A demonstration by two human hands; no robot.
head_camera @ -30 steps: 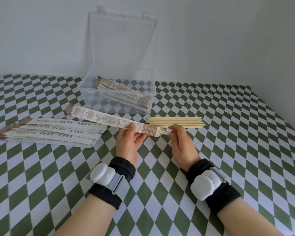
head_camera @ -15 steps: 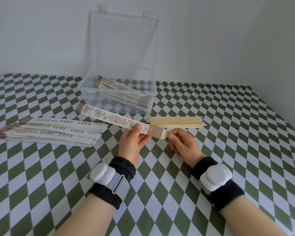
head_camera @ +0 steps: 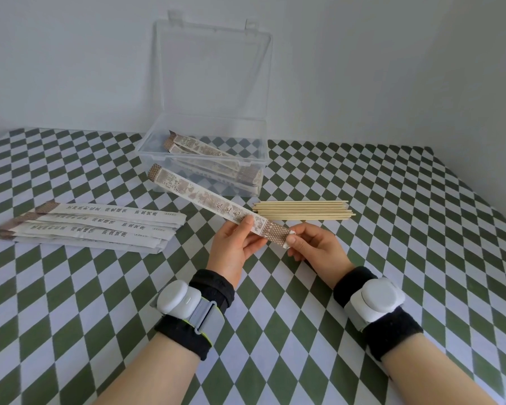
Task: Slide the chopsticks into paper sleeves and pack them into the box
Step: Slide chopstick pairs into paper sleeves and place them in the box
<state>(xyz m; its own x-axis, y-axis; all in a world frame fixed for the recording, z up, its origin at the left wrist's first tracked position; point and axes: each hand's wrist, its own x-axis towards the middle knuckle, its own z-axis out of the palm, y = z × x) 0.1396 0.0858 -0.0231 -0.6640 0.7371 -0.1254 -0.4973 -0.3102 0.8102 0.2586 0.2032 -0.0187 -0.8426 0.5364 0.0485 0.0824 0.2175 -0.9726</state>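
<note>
My left hand (head_camera: 234, 247) pinches a printed paper sleeve (head_camera: 205, 198) near its brown-patterned open end and holds it above the table, far end raised toward the box. My right hand (head_camera: 316, 247) pinches that open end's tip with its fingertips; no chopstick wood shows outside the sleeve. A bundle of bare wooden chopsticks (head_camera: 303, 211) lies on the cloth just beyond my right hand. The clear plastic box (head_camera: 158, 147) stands open behind, lid upright, with several filled sleeves (head_camera: 214, 159) lying inside.
A stack of empty paper sleeves (head_camera: 100, 226) lies on the left of the green-and-white checked tablecloth (head_camera: 392, 244). A plain wall rises behind the box. Both wrists carry black bands with white devices.
The chopstick ends that stuck out of the sleeve have gone fully inside. The sleeve has shifted right and its far end has risen toward the box; my right hand has closed onto its tip.
</note>
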